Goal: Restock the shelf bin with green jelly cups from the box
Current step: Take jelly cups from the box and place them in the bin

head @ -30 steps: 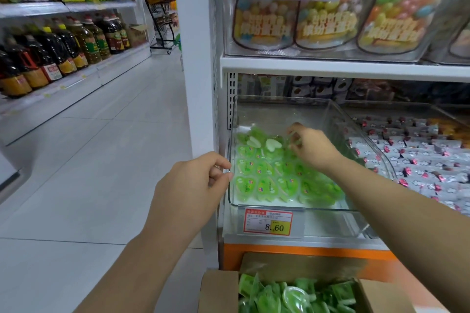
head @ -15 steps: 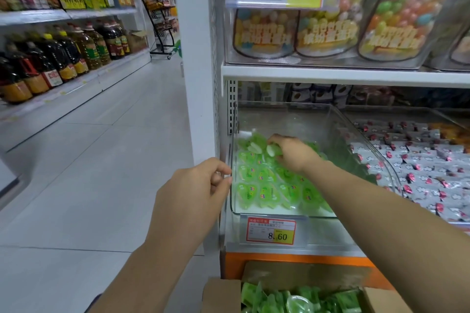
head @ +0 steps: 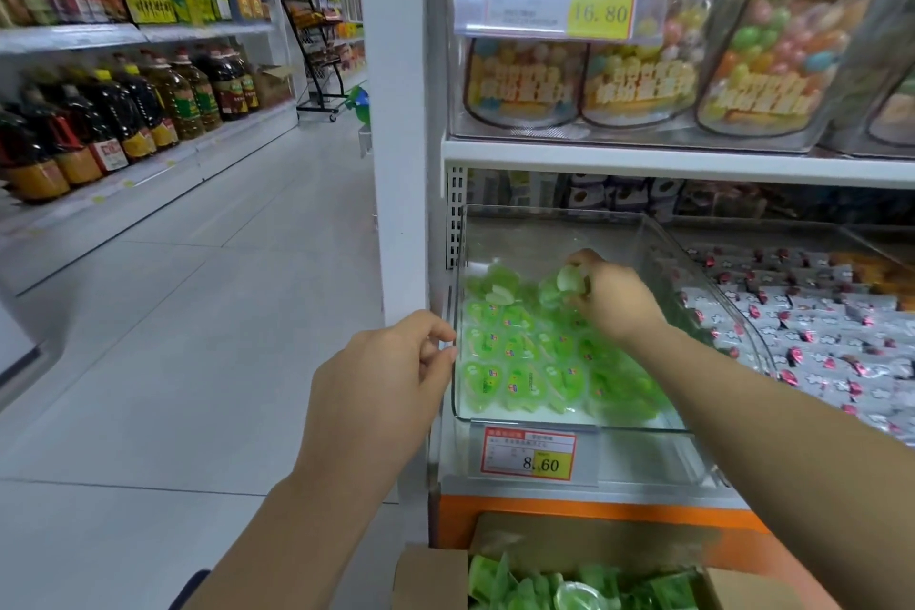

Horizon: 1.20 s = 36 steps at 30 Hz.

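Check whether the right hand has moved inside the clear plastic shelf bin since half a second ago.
Yes: the right hand, pinching a green jelly cup, shifted right, away from the bin's left wall.

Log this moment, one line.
right hand: holds green jelly cup in shelf bin | left hand: curled at bin's left wall | box: has cups

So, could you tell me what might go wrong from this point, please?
The jelly cup pinched in the right hand is held above the back rows of the bin; released from there, it may land tilted and upset the neat rows. The right forearm crosses the bin's front right corner and could knock the front cups out of line.
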### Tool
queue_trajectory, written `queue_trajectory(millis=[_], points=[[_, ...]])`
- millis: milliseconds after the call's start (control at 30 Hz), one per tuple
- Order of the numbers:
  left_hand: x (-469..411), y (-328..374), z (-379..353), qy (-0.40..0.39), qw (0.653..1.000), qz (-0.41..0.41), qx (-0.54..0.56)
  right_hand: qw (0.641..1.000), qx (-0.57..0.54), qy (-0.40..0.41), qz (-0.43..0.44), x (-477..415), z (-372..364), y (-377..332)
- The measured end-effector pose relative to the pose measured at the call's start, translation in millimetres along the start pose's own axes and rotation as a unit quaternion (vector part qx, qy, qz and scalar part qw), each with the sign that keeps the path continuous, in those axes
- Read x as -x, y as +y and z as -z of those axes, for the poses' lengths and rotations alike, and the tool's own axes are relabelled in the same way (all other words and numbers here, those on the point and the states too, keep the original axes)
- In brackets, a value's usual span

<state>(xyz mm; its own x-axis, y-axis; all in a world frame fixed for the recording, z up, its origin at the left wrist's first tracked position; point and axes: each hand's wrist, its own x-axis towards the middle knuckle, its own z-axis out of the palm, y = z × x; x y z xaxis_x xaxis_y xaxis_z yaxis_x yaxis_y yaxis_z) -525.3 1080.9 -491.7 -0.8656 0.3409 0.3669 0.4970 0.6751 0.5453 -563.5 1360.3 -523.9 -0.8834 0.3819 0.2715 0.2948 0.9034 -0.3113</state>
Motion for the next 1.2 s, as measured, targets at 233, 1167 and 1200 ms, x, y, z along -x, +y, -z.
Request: queue_trajectory(millis=[233,1167,1200], points=[[6.7,16.7,-1.7,-0.055,0.980,-0.140,0.129,0.940,-0.314,-0.111,0.071,78.1,71.2,-27.7],[-0.5,-22.2,6.9,-0.134,0.986,0.005,0.101,0.934,-0.301,-0.191,-0.026,84.5,28.2,-67.1],[1.5,-24.2,5.0,-0.158,0.984,0.002,0.083,0.932,-0.292,-0.211,-0.029,83.8,20.9,-68.2]])
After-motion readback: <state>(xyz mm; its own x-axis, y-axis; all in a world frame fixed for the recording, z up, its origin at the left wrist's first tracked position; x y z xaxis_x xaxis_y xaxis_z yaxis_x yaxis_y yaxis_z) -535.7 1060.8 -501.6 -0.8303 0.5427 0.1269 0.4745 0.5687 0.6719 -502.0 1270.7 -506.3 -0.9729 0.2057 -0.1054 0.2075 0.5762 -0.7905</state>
